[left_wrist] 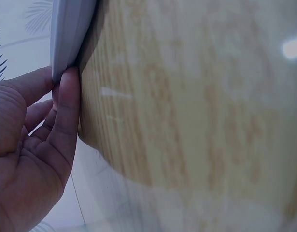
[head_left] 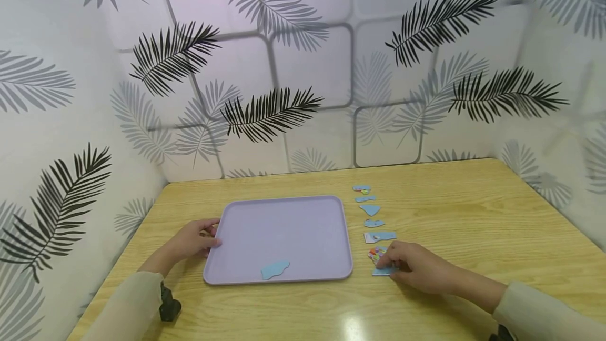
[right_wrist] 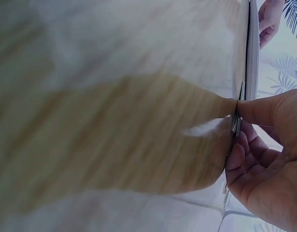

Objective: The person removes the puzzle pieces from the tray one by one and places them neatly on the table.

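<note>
My left hand (head_left: 191, 238) grips the left rim of a lavender tray (head_left: 284, 201), thumb over the edge and fingers beneath it; the left wrist view shows that hand (left_wrist: 37, 130) close up. Flat inside the tray, near its front rim, lies a light-blue puzzle piece (head_left: 274, 270). To the right of the tray, my right hand (head_left: 418, 267) pinches a puzzle piece (head_left: 385, 271) with a blue lower edge at the near end of a column of pieces. A multicoloured part (head_left: 376, 253) shows beside the fingertips. Thumb and fingers partly cover the piece.
Further up the column lie several thin pieces: a blue-and-white one (head_left: 380, 237), a small wavy one (head_left: 374, 223), a triangular one (head_left: 370, 209) and, farthest back, one with coloured spots (head_left: 362, 189). All rest on the wooden table (head_left: 473, 214), which meets a leaf-patterned wall covering (head_left: 322, 136).
</note>
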`<state>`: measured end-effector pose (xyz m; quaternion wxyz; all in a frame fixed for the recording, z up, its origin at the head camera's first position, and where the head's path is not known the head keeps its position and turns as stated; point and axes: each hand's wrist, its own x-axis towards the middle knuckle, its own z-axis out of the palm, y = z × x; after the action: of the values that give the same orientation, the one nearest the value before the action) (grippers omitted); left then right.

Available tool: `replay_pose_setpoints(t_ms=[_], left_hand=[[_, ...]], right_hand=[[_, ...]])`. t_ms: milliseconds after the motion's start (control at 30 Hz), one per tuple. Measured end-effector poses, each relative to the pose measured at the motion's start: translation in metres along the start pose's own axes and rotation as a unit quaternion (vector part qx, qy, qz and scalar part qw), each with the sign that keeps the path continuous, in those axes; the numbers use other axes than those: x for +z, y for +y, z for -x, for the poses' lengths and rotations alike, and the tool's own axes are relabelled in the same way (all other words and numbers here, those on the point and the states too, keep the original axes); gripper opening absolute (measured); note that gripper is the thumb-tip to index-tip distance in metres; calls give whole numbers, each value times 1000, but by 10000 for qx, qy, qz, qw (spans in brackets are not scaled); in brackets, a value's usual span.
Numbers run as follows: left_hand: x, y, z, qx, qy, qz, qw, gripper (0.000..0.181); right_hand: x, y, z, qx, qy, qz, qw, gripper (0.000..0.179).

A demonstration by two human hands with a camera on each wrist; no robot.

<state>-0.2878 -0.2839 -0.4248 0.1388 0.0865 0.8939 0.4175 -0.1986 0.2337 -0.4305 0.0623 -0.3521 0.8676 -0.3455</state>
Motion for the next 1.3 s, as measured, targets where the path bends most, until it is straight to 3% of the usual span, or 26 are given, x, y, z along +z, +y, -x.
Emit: replay_pose_setpoints(t_ms=[833, 1300], left_hand=[[1, -1, -2, -153, 65, -38, 9999, 63], [0, -3, -3, -121, 52, -98, 9999, 64]], right_hand=[[-4, -2, -2, 31, 131, -120, 9998, 26], [5, -15, -28, 52, 331, -822, 9961, 24]])
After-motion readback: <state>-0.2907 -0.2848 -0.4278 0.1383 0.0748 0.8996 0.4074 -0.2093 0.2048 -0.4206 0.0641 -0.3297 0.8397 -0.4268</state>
